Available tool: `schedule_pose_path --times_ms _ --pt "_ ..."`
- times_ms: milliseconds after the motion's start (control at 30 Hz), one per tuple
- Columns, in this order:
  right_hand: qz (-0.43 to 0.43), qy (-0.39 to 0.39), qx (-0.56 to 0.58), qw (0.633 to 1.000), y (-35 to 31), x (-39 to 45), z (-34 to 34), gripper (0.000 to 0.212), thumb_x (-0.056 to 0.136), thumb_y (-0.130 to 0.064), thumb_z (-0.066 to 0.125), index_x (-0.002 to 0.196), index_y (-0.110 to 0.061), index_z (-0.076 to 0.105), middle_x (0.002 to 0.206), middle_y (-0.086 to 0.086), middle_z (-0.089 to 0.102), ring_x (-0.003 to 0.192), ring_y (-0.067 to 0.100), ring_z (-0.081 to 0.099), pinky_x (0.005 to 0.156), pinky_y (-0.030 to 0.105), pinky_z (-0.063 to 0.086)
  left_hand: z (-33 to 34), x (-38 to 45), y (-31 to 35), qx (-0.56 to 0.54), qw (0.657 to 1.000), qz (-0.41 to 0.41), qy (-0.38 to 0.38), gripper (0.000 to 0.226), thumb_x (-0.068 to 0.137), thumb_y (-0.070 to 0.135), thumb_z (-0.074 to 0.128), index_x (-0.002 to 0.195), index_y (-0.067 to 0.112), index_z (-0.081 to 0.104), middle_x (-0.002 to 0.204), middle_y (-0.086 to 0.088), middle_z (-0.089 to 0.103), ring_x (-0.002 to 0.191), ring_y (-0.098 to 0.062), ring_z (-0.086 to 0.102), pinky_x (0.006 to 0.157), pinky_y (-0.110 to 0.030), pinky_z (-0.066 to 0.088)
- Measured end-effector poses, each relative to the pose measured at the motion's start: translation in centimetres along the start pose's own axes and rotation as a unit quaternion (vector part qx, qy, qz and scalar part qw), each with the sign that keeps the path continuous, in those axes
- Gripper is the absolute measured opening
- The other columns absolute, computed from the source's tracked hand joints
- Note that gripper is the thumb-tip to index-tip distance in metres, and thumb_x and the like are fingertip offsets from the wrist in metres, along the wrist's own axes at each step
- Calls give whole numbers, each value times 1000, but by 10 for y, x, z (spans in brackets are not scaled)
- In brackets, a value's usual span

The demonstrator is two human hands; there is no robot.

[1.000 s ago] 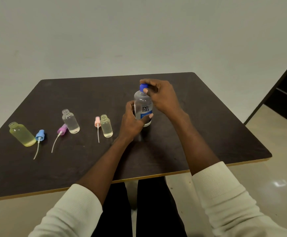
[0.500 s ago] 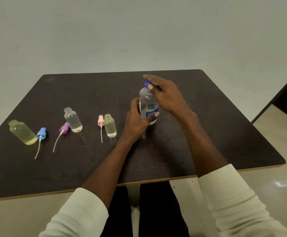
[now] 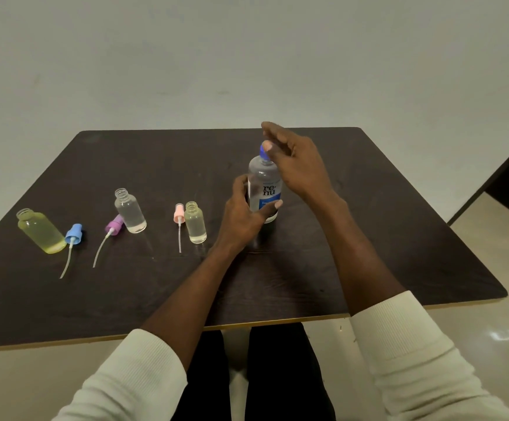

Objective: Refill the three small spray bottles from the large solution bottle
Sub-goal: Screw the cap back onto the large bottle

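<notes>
A dark brown table (image 3: 368, 238) stands against a plain pale wall, with a light floor showing to the right.

In the head view, the change is at the blue cap (image 3: 264, 153) of the large solution bottle (image 3: 264, 189). A second ago the right hand (image 3: 295, 165) was pinched closed over the cap; now its fingers have spread and loosened, with only a fingertip (image 3: 267, 145) still at the cap's side. The cap remains on the neck. I judge this a re-grip between twists, so the bottle is not yet open and no pouring has begun.

The left hand (image 3: 241, 214) is wrapped around the bottle's lower body, thumb across the label, holding it upright on the table.

Just left of the left hand stands a small pale-yellow bottle (image 3: 195, 223), its pink spray top (image 3: 179, 214) lying beside it. Further left is a clear bottle (image 3: 130, 212) with a purple spray top (image 3: 115, 225), then, well left, a yellow bottle (image 3: 40, 230) with a blue spray top (image 3: 74, 234). All three stand open and look only low on liquid.
</notes>
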State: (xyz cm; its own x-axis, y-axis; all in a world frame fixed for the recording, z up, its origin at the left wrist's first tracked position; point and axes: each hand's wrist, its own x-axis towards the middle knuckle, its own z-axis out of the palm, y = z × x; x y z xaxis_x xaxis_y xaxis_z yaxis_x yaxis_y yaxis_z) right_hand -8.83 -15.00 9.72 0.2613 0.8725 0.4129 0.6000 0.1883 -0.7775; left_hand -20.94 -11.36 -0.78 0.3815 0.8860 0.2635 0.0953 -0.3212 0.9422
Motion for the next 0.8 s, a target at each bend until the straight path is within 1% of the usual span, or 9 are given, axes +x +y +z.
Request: schedule_pose_path --times_ms 100,200,300,400,500,567,633,700,800 --pt "-9 29 -19 999 1 -2 3 27 95 -16 61 121 -16 69 121 -2 69 106 1 61 95 18 49 0 0 0 -1 1000 0 1 74 82 34 84 140 24 39 133 4 61 116 -8 62 90 -20 54" --pt "10 88 21 996 3 -3 10 22 84 -20 74 106 -14 74 100 -4 73 91 4 67 84 16 52 0 0 -1 2 1000 1 1 74 82 35 84 140 24 39 133 3 62 117 -10 62 95 -26 55" --pt "0 103 -1 995 4 0 15 24 78 -29 80 94 -15 70 88 -5 68 81 7 63 75 17 52 0 -1 -1 2 1000 2 3 73 81 35 85 139 25 40 129 6 63 117 -11 63 97 -30 56" --pt "9 56 -3 998 -3 3 8 30 84 -40 71 103 -17 65 101 -5 67 91 5 62 77 14 48 0 -2 -1 -3 1000 -1 5 71 81 35 85 137 26 41 129 6 63 117 -11 64 97 -30 56" --pt "28 -39 7 999 -8 7 -7 31 97 -24 58 126 -19 64 125 -8 65 111 1 59 91 13 47 0 -1 0 -1 1000 -3 4 73 81 35 85 138 25 40 127 8 61 115 -9 62 95 -26 55" --pt "20 -64 -35 997 -7 8 -10 28 96 -16 57 122 -18 68 122 -6 68 111 3 61 96 19 48 0 -1 0 1 1000 -4 4 73 81 35 85 138 24 40 124 11 60 109 -3 62 90 -20 53" --pt "23 -22 -9 999 -5 7 -6 22 91 -15 65 112 -16 73 107 -5 73 99 3 66 89 18 50 0 -1 0 1 1000 -4 4 73 81 35 85 138 26 40 123 12 60 107 0 62 89 -17 52" --pt "25 34 16 999 -4 5 1 19 84 -16 74 103 -15 76 93 -7 72 86 -1 66 79 11 50 0 -1 -1 -1 1000 -3 4 72 81 35 85 137 28 40 125 11 60 112 -4 62 91 -20 53" --pt "9 81 1 997 -1 2 9 20 79 -21 80 97 -15 74 87 -8 69 78 0 64 73 8 49 0 -1 -2 1 1000 -1 6 73 81 36 85 138 29 40 128 9 61 116 -8 62 93 -24 54"
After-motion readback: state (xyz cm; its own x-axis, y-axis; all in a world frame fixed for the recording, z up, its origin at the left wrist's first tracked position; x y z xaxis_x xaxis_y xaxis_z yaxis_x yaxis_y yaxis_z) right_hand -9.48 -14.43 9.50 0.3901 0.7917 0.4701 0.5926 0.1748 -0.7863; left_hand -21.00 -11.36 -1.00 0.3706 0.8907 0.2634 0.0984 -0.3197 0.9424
